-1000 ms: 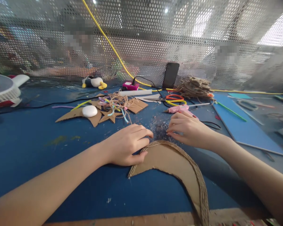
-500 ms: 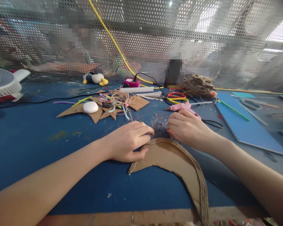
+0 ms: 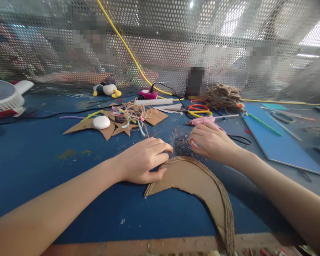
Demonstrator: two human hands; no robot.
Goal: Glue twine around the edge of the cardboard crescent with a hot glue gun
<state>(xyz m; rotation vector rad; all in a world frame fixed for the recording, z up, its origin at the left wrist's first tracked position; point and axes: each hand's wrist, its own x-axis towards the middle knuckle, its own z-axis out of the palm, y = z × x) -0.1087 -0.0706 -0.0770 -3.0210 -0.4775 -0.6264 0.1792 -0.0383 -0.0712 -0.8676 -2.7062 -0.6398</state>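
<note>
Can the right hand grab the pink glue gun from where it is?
Probably yes. The right hand sits just in front of the pink glue gun, which lies flat on the blue table. Nothing stands between them; only the gun's black cord trails off to the side.

Under my left hand [image 3: 142, 161] lies a matt brown cardboard crescent [image 3: 194, 183] edged with rough twine, on a smooth blue table [image 3: 42, 156] before perforated metal mesh [image 3: 162, 42].
</note>
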